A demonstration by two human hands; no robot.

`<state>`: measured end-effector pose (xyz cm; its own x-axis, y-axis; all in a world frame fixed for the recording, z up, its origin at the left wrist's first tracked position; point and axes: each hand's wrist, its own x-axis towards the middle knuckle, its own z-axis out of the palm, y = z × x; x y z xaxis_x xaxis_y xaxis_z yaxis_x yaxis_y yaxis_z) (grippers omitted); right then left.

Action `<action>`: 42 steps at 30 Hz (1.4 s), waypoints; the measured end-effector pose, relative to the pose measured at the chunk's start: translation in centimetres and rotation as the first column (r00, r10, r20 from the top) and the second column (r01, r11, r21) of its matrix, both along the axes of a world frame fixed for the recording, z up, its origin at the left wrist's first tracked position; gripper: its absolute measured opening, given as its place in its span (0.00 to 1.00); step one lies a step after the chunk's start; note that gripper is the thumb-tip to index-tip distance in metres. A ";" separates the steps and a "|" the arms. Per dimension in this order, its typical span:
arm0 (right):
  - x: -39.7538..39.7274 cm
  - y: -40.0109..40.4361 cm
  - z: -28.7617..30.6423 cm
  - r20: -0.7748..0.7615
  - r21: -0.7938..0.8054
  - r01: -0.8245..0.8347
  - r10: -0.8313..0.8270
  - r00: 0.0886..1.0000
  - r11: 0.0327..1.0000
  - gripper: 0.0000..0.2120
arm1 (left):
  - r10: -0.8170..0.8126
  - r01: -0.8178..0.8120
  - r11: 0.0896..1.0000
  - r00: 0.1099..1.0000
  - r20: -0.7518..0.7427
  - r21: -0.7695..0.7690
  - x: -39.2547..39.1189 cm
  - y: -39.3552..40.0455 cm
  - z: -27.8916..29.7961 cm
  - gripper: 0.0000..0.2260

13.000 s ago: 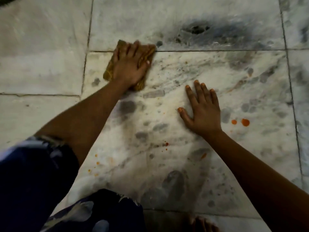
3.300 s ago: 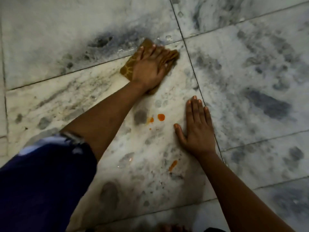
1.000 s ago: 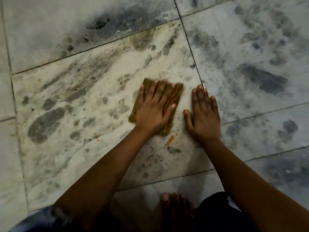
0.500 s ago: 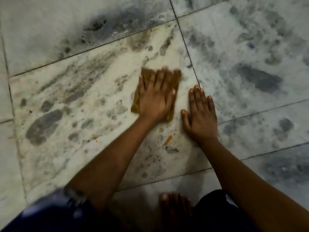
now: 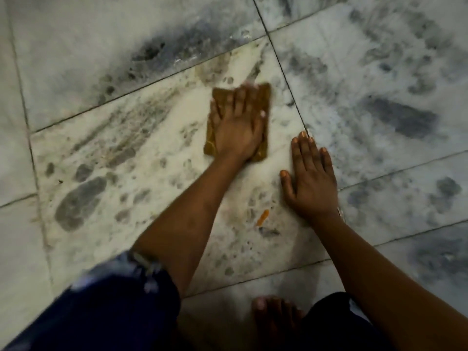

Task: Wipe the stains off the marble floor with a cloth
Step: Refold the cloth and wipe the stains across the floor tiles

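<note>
A folded brown-yellow cloth [image 5: 264,97] lies flat on the marble floor [image 5: 141,153] near the far right corner of the pale middle tile. My left hand [image 5: 238,127] presses down on it, fingers spread over the cloth and blurred. My right hand [image 5: 310,178] rests flat on the floor to the right of the cloth, palm down, holding nothing, its fingertips by the tile joint. An orange streak [image 5: 262,217] sits on the tile between my two forearms, below the cloth. Grey smudges and brownish smears [image 5: 121,122] cover the tile to the left.
A dark sooty patch [image 5: 152,51] marks the tile beyond the cloth. Grey blotches [image 5: 402,117] spread over the right tiles. My bare foot [image 5: 276,317] stands at the bottom edge, and my dark blue patterned clothing [image 5: 106,307] fills the lower left.
My left hand has pushed the cloth further away, up toward the tile's far right corner. The two orange dots seen earlier are gone. My right hand stays planted on the floor.
</note>
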<state>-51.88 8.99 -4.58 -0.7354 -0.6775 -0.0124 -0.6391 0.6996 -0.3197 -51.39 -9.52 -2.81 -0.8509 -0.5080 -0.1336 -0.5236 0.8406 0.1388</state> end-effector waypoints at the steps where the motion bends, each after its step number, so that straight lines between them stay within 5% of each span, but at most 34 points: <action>1: 0.0 0.0 0.0 0.006 0.001 -0.002 0.002 1.000 1.000 0.31 | -0.067 0.067 0.998 0.998 -0.012 -0.014 2.4 2.0 0.1 0.25; 6: 0.0 0.1 0.2 0.013 0.005 -0.007 0.007 1.000 1.000 0.32 | -0.183 0.182 0.982 0.983 0.024 0.047 14.2 3.2 0.9 0.25; 12: 0.0 0.0 -0.1 0.021 0.015 -0.001 0.001 1.000 1.000 0.32 | 0.151 -0.151 0.989 0.987 0.051 -0.008 3.7 -6.0 0.8 0.28; 16: 0.0 0.1 0.1 0.002 0.023 -0.006 0.006 1.000 1.000 0.32 | -0.002 0.002 1.000 1.000 0.010 0.003 1.2 -0.8 0.2 0.30; 20: -0.1 0.0 0.0 0.004 0.011 -0.005 0.004 1.000 1.000 0.32 | -0.181 0.182 0.982 0.983 -0.008 0.045 11.1 4.5 0.8 0.25; 23: 0.1 0.0 -0.2 0.002 0.004 0.001 -0.001 1.000 1.000 0.32 | -0.127 0.125 0.990 0.991 0.033 0.057 14.8 1.4 1.3 0.25; 27: 0.0 0.3 -0.2 0.013 0.007 -0.010 0.010 1.000 1.000 0.32 | 0.048 -0.050 0.999 0.994 0.100 0.020 7.1 -4.0 1.9 0.26; 31: -0.4 0.5 0.4 0.076 -0.039 -0.019 0.022 0.997 0.999 0.32 | -0.061 0.054 0.995 0.996 0.073 0.084 0.4 -0.5 1.4 0.23; 37: 0.3 6.7 0.3 0.023 0.047 0.033 -0.034 0.999 0.998 0.30 | -0.238 0.236 0.968 0.971 0.012 0.079 11.7 10.5 1.2 0.26; 42: 0.7 7.1 -0.1 0.013 0.068 0.043 -0.044 0.999 0.997 0.30 | -0.147 0.152 0.987 0.986 0.075 -0.057 12.7 4.7 1.1 0.27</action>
